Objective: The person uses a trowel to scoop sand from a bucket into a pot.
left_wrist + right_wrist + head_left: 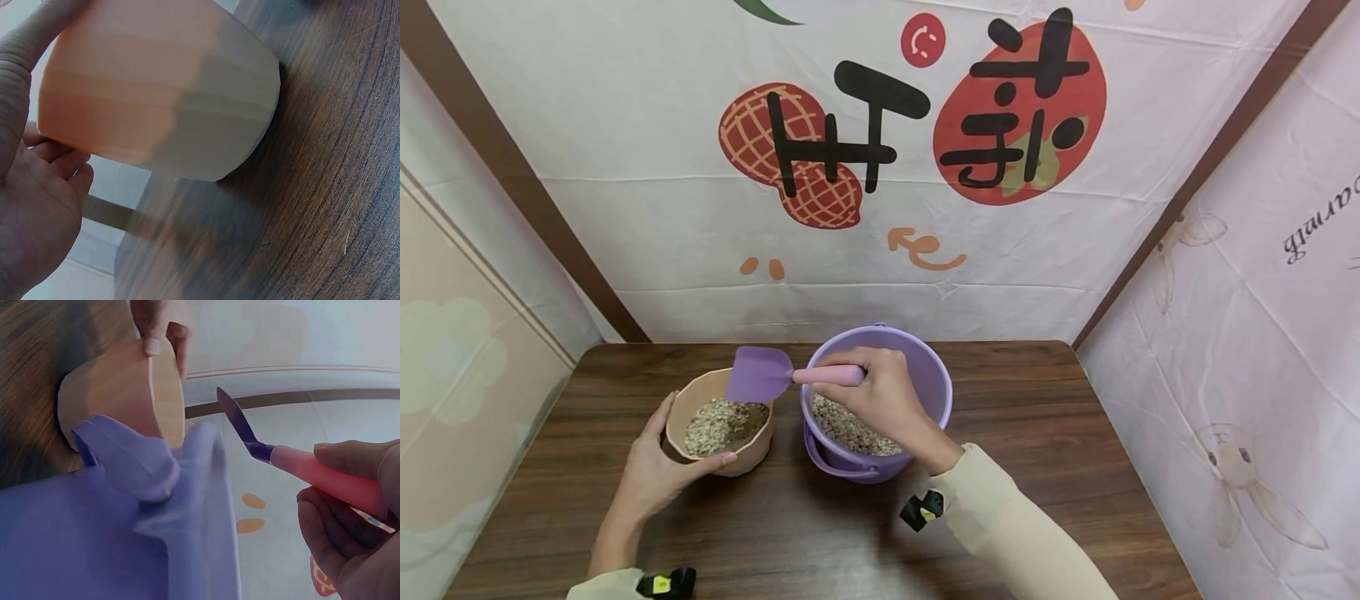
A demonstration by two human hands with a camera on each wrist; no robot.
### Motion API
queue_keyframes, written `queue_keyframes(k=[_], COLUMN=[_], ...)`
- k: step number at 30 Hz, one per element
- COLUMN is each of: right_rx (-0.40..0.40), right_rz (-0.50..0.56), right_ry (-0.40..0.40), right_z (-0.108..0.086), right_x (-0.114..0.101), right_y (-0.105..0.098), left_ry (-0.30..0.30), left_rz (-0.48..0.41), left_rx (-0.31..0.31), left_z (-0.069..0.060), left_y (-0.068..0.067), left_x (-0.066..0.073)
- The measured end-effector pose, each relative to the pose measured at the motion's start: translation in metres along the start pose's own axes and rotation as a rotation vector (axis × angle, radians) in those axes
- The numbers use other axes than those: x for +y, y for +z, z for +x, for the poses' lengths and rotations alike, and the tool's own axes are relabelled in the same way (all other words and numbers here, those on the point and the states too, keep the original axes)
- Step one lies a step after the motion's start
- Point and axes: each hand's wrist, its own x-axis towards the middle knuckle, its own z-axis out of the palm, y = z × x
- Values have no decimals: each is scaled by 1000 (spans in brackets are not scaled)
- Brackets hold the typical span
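The right hand grips the pink handle of a small shovel, its purple blade over the back rim of a beige bowl. In the right wrist view the blade stands apart from the bowl. Flaky grain lies in the bowl. Around the bowl's left and front rim curls the left hand; in the left wrist view that hand holds the bowl's side. Below the right hand, a purple bucket contains more flakes.
The bucket's purple handle hangs down at its front left. Both containers stand toward the back of a brown wooden table. A printed cloth wall rises behind the table, with another cloth at the right.
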Motion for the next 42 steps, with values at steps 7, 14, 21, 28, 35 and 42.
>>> queue_keyframes(k=[7, 14, 21, 28, 35, 42], right_rx=[38, 73, 89, 115, 127, 164], right_rz=[87, 155, 244, 227, 206, 198], right_ry=[131, 219, 295, 359, 442, 426], right_z=[-11, -22, -34, -46, -56, -71], right_x=[5, 12, 22, 29, 28, 47], right_y=[-17, -36, -54, -69, -83, -94], left_ry=[9, 21, 36, 35, 17, 6], left_rz=[-5, -2, -14, -9, 14, 32], left_rx=[8, 14, 19, 22, 20, 16], left_z=[0, 0, 0, 0, -1, 0], left_y=[0, 1, 1, 2, 1, 1], left_x=[0, 0, 1, 0, -1, -1])
